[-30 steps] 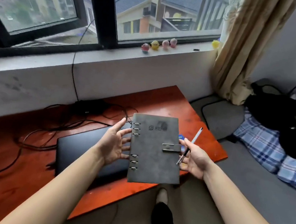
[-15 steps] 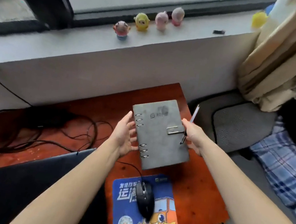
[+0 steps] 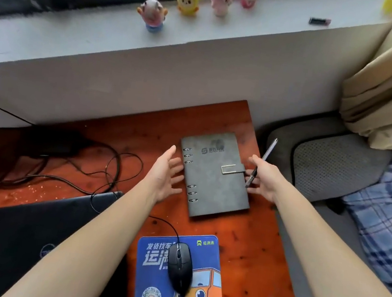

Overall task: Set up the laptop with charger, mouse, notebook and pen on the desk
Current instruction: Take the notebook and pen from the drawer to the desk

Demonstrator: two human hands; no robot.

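The notebook (image 3: 213, 175) lies flat and closed on the surface (image 3: 251, 250), its clasp fastened. Your left hand (image 3: 165, 171) is spread with straight fingers just beside the notebook's ringed spine; I cannot tell whether the fingertips touch it. Your right hand (image 3: 264, 179) sits at the notebook's clasp edge, curled round the pen (image 3: 268, 150). The pen's tip points down at that edge and its barrel slants up and away from the notebook. The mouse (image 3: 180, 268) rests on its mouse pad (image 3: 152, 267) on the notebook's near side, and the closed laptop (image 3: 23, 238) lies to its near left.

The step in hand looks like settling the notebook and putting the pen down. Lift your left hand straight off so you don't skew the cover. The strip of surface to the right of the notebook looks narrow, so a pen laid there could roll off. Lay it parallel to the clasp edge and close against it, or on the cover itself. Let go only once the barrel lies flat.
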